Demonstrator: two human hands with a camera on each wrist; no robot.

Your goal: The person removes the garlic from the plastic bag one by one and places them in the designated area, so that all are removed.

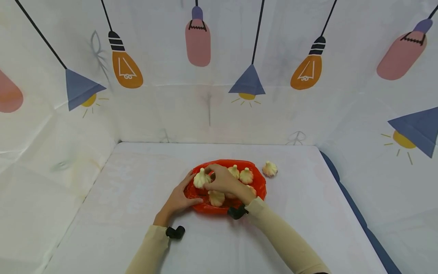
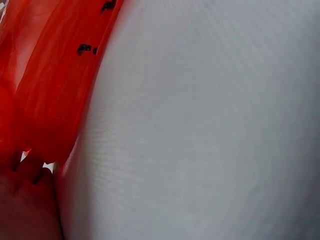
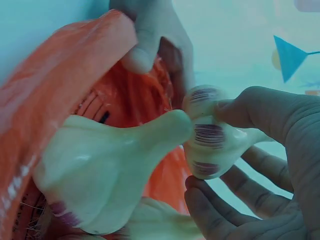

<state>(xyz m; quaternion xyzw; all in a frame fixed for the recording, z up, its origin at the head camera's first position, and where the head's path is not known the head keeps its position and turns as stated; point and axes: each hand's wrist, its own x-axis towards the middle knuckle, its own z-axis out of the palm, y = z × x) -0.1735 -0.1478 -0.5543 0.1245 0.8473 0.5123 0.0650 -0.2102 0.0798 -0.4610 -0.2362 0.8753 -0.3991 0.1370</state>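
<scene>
A red plastic bag (image 1: 261, 187) with its mouth spread wide sits on the table. My left hand (image 1: 177, 198) grips its left rim, the thumb over the near edge; the left wrist view catches fingers against the red plastic (image 2: 55, 85). Between thumb and fingertips, my right hand (image 1: 226, 180) pinches a garlic bulb (image 1: 202, 178) (image 3: 206, 137) above the left part of the bag. More bulbs lie inside, including one near the front (image 1: 216, 198) and one at the right (image 1: 246, 176). The right hand and wrist partly hide others.
A single garlic bulb (image 1: 270, 169) lies on the white table (image 1: 137, 182), just right of the bag's back corner. Behind and at both sides hangs a white sheet (image 1: 212, 125) printed with lamps. Dark blue cloth (image 1: 352, 205) shows along the table's right edge.
</scene>
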